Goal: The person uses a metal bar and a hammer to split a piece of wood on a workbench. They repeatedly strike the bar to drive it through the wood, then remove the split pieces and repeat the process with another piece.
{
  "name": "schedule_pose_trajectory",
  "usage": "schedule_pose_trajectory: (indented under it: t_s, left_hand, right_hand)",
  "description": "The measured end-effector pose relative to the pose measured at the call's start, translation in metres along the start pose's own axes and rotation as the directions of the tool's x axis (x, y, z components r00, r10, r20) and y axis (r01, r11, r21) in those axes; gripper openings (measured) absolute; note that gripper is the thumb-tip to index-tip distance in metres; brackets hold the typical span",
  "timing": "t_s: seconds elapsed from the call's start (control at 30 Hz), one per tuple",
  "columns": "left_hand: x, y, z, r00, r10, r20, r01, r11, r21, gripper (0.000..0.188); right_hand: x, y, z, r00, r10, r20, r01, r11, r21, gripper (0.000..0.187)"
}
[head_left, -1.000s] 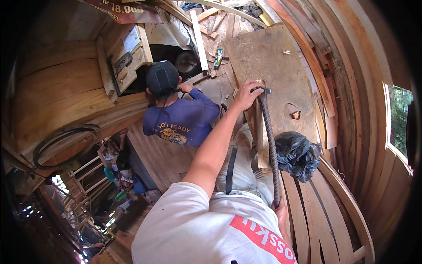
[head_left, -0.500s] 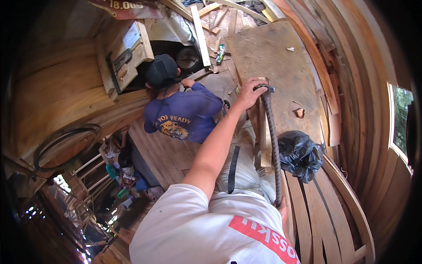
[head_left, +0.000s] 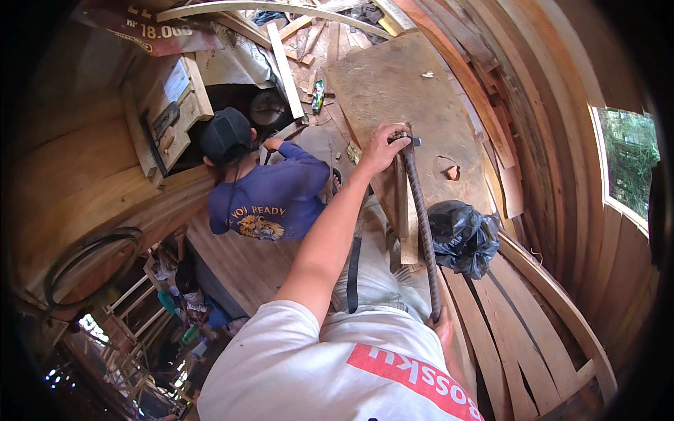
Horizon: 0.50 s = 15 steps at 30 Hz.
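A long ribbed steel bar runs lengthwise in front of me, with a short metal crosspiece at its far end. My left hand is closed around that far end, thumb and fingers on the crosspiece, above the edge of a brown board. At the near end, beside my shirt, my right hand grips the bar; part of it is hidden by the shirt. Narrow wooden pieces lie just left of the bar, partly under it. A crumpled black plastic bag sits to its right.
A co-worker in a blue shirt and dark cap crouches at left, near a wooden cabinet. Long planks lie at lower right. Upright boards line the right wall beside a window. Wood offcuts and a green wrapper litter the far floor.
The whole view has shifted, so most things appear farther left. Both hands keep their hold on the bar, and the co-worker stays crouched.
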State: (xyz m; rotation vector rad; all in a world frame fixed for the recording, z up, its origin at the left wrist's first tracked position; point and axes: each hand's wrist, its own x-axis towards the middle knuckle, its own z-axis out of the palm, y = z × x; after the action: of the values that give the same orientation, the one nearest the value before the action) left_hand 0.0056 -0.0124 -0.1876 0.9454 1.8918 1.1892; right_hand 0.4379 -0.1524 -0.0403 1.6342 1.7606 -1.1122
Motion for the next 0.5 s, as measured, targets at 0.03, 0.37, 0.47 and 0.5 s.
schedule_pose_trajectory:
  t_s: [0.03, 0.37, 0.47, 0.5]
  left_hand:
    - [0.001, 0.001, 0.002, 1.0, -0.001, 0.007, 0.001, 1.0, -0.008, 0.027]
    - [0.004, 0.005, 0.0, 0.997, 0.077, 0.019, -0.078, 0.995, 0.06, 0.023]
    - [0.007, 0.001, 0.005, 0.997, 0.057, 0.044, -0.058, 0.998, 0.026, 0.026]
    - [0.008, 0.002, 0.007, 0.997, 0.07, 0.043, -0.071, 0.997, 0.039, 0.026]
  right_hand:
    - [0.002, 0.002, 0.003, 1.0, -0.012, -0.015, 0.012, 1.0, -0.019, 0.021]
    - [0.014, 0.008, 0.017, 0.998, -0.056, -0.026, 0.058, 0.997, 0.06, 0.026]
    - [0.019, 0.005, 0.017, 0.987, -0.106, -0.121, 0.107, 0.994, -0.005, 0.026]
    - [0.022, 0.01, 0.019, 0.987, -0.105, -0.122, 0.105, 0.994, -0.006, 0.026]
